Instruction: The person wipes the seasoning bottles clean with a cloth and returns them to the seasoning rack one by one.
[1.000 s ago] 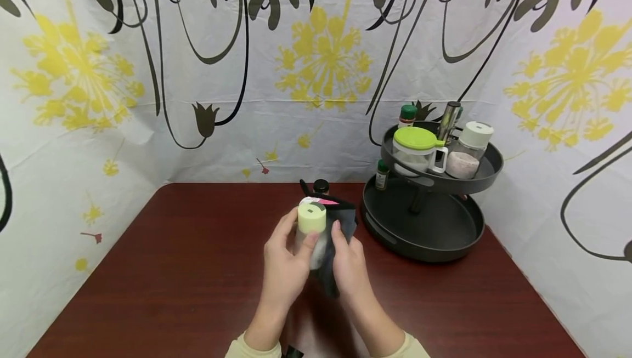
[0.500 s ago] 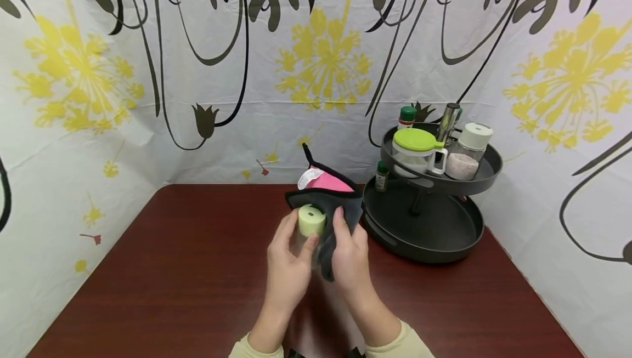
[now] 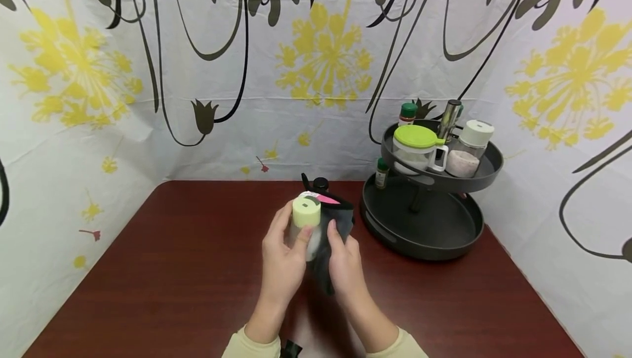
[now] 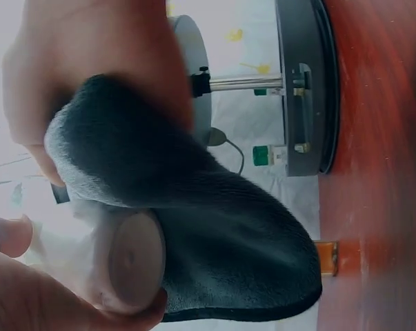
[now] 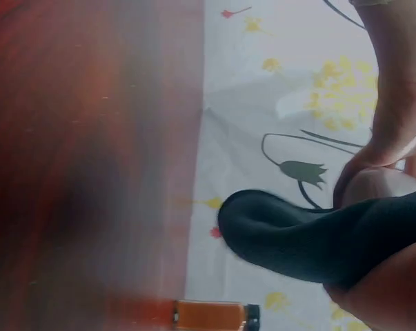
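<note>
In the head view, my left hand (image 3: 282, 262) grips a clear jar with a pale green cap (image 3: 306, 212), held upright above the table. My right hand (image 3: 347, 270) holds a dark grey cloth (image 3: 338, 223) against the jar's right side, thumb in front. Pink underside and a white tag show at the cloth's top edge. From below, the left wrist view shows the jar's round base (image 4: 135, 262) beside the draped cloth (image 4: 242, 234). The cloth's lower end (image 5: 283, 238) hangs free in the right wrist view. Some fingers are hidden behind the jar and cloth.
A black two-tier turntable (image 3: 422, 245) stands at the right, bearing a lime-lidded pot (image 3: 417, 147), a white-capped jar (image 3: 466, 152) and small green-capped bottles. Behind the cloth, a black-capped bottle (image 3: 321, 184) with orange-brown contents stands on the red-brown table (image 3: 187, 259).
The cloth's upper part rises and spreads, showing more pink at half a second ago, then drops again, uncovering the black-capped bottle. The jar shifts slightly up and left.
</note>
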`<state>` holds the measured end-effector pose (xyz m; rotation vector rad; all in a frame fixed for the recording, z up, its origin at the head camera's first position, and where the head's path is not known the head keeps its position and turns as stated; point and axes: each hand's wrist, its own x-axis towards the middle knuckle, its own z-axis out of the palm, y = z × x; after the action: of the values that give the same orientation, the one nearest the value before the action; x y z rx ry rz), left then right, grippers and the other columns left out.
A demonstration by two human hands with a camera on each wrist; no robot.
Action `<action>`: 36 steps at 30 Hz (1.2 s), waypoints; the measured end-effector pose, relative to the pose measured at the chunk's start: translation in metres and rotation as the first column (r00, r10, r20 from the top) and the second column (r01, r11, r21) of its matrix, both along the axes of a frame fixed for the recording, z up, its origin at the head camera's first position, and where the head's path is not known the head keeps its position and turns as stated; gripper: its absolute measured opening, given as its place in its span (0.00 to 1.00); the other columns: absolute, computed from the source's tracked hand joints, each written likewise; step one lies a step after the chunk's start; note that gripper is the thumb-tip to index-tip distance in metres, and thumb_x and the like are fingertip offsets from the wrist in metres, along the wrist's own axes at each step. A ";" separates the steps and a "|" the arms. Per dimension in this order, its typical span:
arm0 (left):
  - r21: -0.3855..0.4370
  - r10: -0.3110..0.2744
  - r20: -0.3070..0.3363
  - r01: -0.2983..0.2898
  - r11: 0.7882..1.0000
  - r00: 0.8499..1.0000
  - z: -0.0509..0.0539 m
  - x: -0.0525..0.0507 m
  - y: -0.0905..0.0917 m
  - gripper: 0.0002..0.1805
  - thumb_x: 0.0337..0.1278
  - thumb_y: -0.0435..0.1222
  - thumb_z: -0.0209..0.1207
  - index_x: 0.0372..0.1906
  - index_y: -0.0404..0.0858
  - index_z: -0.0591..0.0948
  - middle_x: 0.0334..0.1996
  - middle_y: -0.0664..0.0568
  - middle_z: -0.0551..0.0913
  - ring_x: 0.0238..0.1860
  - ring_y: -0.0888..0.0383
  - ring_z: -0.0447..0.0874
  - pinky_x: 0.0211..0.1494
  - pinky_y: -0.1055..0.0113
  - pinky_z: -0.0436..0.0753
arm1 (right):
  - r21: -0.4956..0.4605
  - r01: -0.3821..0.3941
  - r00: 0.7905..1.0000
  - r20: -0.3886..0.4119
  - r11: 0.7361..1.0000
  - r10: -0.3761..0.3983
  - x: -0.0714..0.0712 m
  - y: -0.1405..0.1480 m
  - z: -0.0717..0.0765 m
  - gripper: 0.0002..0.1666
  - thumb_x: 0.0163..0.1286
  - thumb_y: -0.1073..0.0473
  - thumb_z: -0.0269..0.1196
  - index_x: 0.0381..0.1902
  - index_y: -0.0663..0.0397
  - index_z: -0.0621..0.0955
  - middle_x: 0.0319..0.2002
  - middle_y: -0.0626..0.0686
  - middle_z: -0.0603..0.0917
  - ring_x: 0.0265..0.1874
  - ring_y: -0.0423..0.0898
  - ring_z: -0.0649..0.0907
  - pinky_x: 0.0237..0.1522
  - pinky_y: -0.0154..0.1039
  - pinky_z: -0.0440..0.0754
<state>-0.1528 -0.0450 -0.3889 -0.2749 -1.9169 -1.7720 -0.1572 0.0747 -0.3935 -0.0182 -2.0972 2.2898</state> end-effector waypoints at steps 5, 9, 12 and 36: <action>-0.031 -0.015 0.046 0.017 0.999 0.999 -0.002 -0.002 0.000 0.32 0.68 0.27 0.66 0.76 0.35 0.74 0.70 0.46 0.80 0.72 0.49 0.77 0.75 0.45 0.76 | -0.054 0.001 1.000 -0.019 0.999 -0.002 -0.001 0.002 0.019 0.34 0.87 0.38 0.46 0.75 0.55 0.74 0.66 0.56 0.83 0.60 0.43 0.82 0.63 0.34 0.79; -0.049 -0.021 0.050 0.023 0.999 0.999 -0.002 -0.004 -0.001 0.31 0.69 0.28 0.66 0.75 0.36 0.75 0.69 0.44 0.80 0.72 0.47 0.77 0.75 0.45 0.76 | -0.070 0.012 0.993 -0.119 0.997 -0.021 0.001 0.004 0.030 0.34 0.87 0.38 0.47 0.78 0.52 0.71 0.71 0.52 0.79 0.70 0.44 0.77 0.71 0.33 0.75; -0.038 -0.025 0.048 0.027 0.999 0.999 -0.002 -0.004 -0.002 0.31 0.69 0.29 0.66 0.75 0.36 0.75 0.69 0.44 0.80 0.71 0.48 0.78 0.74 0.46 0.77 | -0.050 0.035 0.989 -0.144 0.998 -0.042 0.002 0.003 0.028 0.34 0.87 0.38 0.48 0.77 0.52 0.71 0.71 0.51 0.79 0.69 0.44 0.76 0.69 0.30 0.75; -0.008 -0.047 0.000 0.047 0.999 0.999 0.004 0.001 0.001 0.31 0.67 0.27 0.67 0.74 0.35 0.76 0.66 0.44 0.82 0.69 0.49 0.79 0.75 0.51 0.77 | 0.008 0.049 0.982 -0.185 0.999 -0.046 0.002 0.003 0.031 0.32 0.88 0.40 0.47 0.73 0.57 0.75 0.65 0.57 0.82 0.62 0.45 0.80 0.63 0.29 0.77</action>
<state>-0.1519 -0.0442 -0.3852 -0.3250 -1.9333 -1.7943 -0.1557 0.0776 -0.3622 0.1373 -1.9976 2.1592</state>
